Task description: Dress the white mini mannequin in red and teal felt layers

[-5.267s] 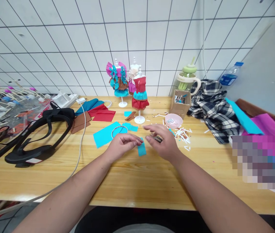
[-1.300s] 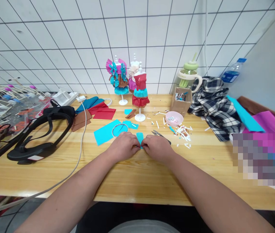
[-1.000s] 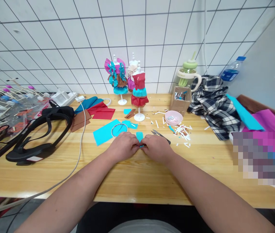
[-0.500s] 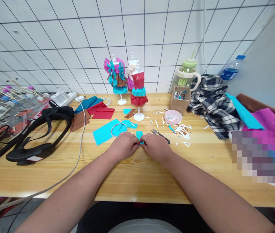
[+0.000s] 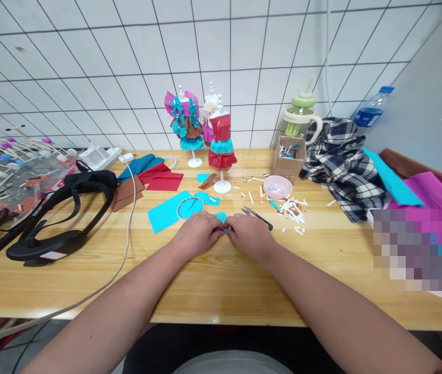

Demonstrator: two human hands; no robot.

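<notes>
A small piece of turquoise paper (image 5: 221, 215) is pinched between my two hands, low over the table. My left hand (image 5: 199, 232) grips its left side with thumb and fingers together. From the right, my right hand (image 5: 250, 235) pinches it too, fingertips almost meeting the left ones. My fingers cover much of the piece. Just beyond my right hand lie small scissors (image 5: 257, 217) with dark handles. A larger turquoise sheet (image 5: 162, 215) lies beyond my left hand, with a roll of tape or ring (image 5: 179, 210) on it.
Behind stand small dress forms in paper clothes, the nearest red and turquoise (image 5: 223, 150). A pink bowl (image 5: 279, 188), white scraps (image 5: 294, 210), a cardboard box (image 5: 289, 161) and plaid cloth (image 5: 335, 156) are right. A black headset (image 5: 61, 244) and a white cable (image 5: 128, 228) lie left.
The visible turquoise flap between my hands has tilted and shifted slightly left. Both hands keep their pinch in nearly the same place. The whole view has shifted slightly.
</notes>
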